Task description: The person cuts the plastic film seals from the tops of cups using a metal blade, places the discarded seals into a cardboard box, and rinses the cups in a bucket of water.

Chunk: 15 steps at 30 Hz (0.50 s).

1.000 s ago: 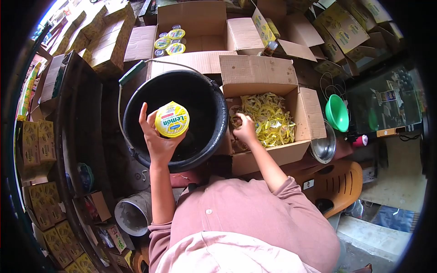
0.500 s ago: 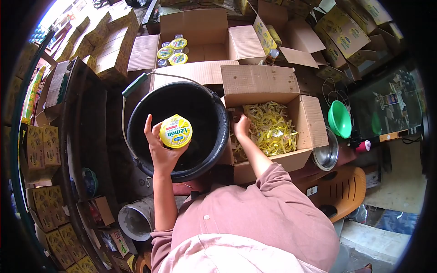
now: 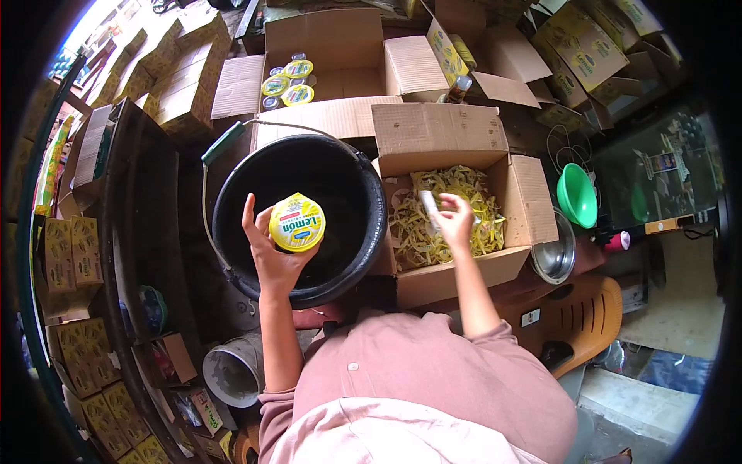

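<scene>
My left hand (image 3: 272, 249) grips a sealed cup with a yellow lid printed "Lemon" (image 3: 297, 222). It holds the cup over the black bucket (image 3: 378, 232), lid facing up. My right hand (image 3: 456, 220) is above an open cardboard box (image 3: 464, 259), its fingers closed on a short, white, stick-like object (image 3: 430, 206) whose kind I cannot make out. Beneath that hand, the box holds a heap of yellow and clear plastic strips (image 3: 488, 232). The bucket's wire handle with a green grip (image 3: 223, 142) leans toward its far left side.
Behind the bucket, an open carton (image 3: 325, 35) holds several yellow-lidded cups (image 3: 297, 95). A brown bottle (image 3: 457, 90) stands beside it. At right are a green bowl (image 3: 577, 196), a metal bowl (image 3: 555, 259) and an orange chair (image 3: 591, 313). Stacked cartons (image 3: 193, 73) line the left.
My right hand has lifted from the box's left side and moved right, now with the white object in its fingers. My left hand and the cup stay nearly still.
</scene>
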Each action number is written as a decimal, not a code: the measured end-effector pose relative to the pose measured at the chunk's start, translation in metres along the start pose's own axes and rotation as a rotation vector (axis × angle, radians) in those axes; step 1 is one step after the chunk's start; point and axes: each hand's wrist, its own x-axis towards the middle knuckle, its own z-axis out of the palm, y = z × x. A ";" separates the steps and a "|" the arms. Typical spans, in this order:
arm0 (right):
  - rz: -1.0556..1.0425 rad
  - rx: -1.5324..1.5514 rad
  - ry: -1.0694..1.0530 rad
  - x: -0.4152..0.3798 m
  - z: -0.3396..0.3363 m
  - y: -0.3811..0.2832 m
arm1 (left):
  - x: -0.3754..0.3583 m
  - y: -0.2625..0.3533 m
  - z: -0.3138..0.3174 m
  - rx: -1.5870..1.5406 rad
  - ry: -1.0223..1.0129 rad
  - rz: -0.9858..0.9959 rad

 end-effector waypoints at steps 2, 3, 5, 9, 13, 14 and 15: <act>-0.242 -0.200 0.102 0.001 -0.044 -0.007 | 0.000 0.001 0.000 0.016 0.000 0.008; -0.224 -0.255 0.139 0.000 -0.070 -0.009 | -0.001 0.001 0.000 0.024 0.002 0.006; -0.187 -0.370 0.263 -0.004 -0.121 -0.024 | 0.000 0.003 0.001 0.036 0.003 0.007; -0.173 -0.101 0.513 -0.007 -0.199 0.004 | -0.001 0.003 0.000 0.040 0.006 0.005; 0.176 0.428 0.145 -0.028 -0.214 0.039 | -0.001 0.003 0.002 0.017 0.005 0.011; 0.264 0.596 0.038 -0.037 -0.215 0.038 | -0.002 0.003 0.002 0.015 0.008 0.007; 0.273 0.589 -0.047 -0.045 -0.210 0.023 | -0.003 0.004 0.002 0.015 0.009 0.004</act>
